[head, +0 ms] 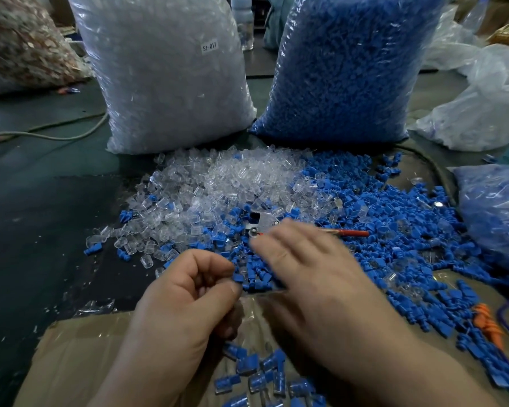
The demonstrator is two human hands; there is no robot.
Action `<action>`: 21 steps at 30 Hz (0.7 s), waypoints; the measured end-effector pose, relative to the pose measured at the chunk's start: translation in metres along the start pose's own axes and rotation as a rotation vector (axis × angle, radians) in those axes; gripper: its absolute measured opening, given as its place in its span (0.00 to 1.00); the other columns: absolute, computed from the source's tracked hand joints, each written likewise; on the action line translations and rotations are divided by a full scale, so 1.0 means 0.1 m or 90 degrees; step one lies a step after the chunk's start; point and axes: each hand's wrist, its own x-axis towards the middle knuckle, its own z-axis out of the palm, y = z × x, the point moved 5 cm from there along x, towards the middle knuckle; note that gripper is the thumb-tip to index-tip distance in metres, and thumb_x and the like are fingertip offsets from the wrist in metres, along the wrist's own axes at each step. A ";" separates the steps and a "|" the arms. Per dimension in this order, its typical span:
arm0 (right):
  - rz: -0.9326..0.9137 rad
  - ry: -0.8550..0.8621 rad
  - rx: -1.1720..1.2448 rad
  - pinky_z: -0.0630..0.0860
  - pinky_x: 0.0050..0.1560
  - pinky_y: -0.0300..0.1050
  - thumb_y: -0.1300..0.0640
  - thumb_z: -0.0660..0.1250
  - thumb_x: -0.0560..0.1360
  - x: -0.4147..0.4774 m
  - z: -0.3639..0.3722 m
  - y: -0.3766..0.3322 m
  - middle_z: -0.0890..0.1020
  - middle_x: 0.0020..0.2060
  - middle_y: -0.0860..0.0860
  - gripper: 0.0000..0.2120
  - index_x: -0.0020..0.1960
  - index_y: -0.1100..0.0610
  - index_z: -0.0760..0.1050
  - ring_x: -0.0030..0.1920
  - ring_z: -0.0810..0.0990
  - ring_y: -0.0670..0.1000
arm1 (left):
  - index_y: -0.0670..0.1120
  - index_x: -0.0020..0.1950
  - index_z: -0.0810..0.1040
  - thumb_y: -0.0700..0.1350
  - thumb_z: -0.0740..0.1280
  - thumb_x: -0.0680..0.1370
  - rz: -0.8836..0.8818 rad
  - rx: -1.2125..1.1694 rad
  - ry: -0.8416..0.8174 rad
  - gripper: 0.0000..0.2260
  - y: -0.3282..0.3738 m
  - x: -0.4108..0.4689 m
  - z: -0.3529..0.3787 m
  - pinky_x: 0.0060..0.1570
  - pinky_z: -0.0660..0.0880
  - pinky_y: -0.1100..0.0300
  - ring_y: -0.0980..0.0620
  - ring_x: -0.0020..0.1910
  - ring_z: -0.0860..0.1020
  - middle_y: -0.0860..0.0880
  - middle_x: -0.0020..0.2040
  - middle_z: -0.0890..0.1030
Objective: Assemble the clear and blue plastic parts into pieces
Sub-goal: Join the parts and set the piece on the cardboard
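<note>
Behind the curled left hand (185, 292) and spread right hand (312, 277), clear-parts bag (165, 83) reads "SJ-017".

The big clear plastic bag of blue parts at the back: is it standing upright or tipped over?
Upright. The big clear plastic bag of blue parts stands tall on its base behind the loose pile.

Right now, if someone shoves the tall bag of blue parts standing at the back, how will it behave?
The bag of blue parts is packed full, so probably heavy and slow to slide. It stands tall and upright, so a push near the top may tip it toward the bag of clear parts. Its thin shiny film looks slippery and could tear.
</note>
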 end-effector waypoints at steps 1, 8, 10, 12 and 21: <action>0.063 -0.007 -0.033 0.40 0.74 0.50 0.38 0.57 0.77 0.00 0.00 0.12 0.51 0.78 0.44 0.37 0.74 0.37 0.34 0.77 0.44 0.49 | 0.54 0.40 0.82 0.34 0.72 0.74 -0.006 0.012 -0.003 0.14 0.00 0.00 0.00 0.23 0.72 0.66 0.50 0.23 0.76 0.45 0.28 0.80; 0.196 -0.087 -0.142 0.52 0.74 0.55 0.29 0.53 0.74 0.07 0.04 0.54 0.61 0.74 0.48 0.36 0.76 0.44 0.48 0.73 0.57 0.55 | 0.57 0.40 0.81 0.36 0.72 0.75 -0.010 0.043 -0.024 0.14 0.01 -0.01 0.00 0.24 0.73 0.65 0.51 0.24 0.77 0.44 0.28 0.80; 0.180 -0.067 -0.146 0.59 0.70 0.53 0.30 0.56 0.73 0.10 0.02 0.49 0.70 0.67 0.45 0.33 0.73 0.43 0.54 0.67 0.62 0.54 | 0.56 0.40 0.81 0.35 0.71 0.75 -0.003 0.040 -0.024 0.15 0.02 -0.02 -0.01 0.24 0.73 0.65 0.51 0.24 0.77 0.44 0.28 0.80; 0.179 -0.046 -0.133 0.62 0.65 0.53 0.33 0.59 0.73 0.12 0.00 0.47 0.73 0.61 0.44 0.30 0.71 0.43 0.58 0.62 0.64 0.53 | 0.55 0.40 0.81 0.34 0.70 0.75 0.003 0.026 -0.022 0.15 0.03 -0.02 -0.01 0.25 0.74 0.65 0.50 0.24 0.77 0.44 0.28 0.80; 0.136 0.108 0.058 0.63 0.50 0.35 0.40 0.56 0.68 0.02 -0.26 0.31 0.70 0.51 0.39 0.25 0.64 0.43 0.62 0.51 0.66 0.43 | 0.52 0.42 0.82 0.40 0.71 0.68 0.023 -0.110 0.029 0.07 0.00 0.03 -0.15 0.25 0.74 0.63 0.50 0.27 0.76 0.45 0.31 0.79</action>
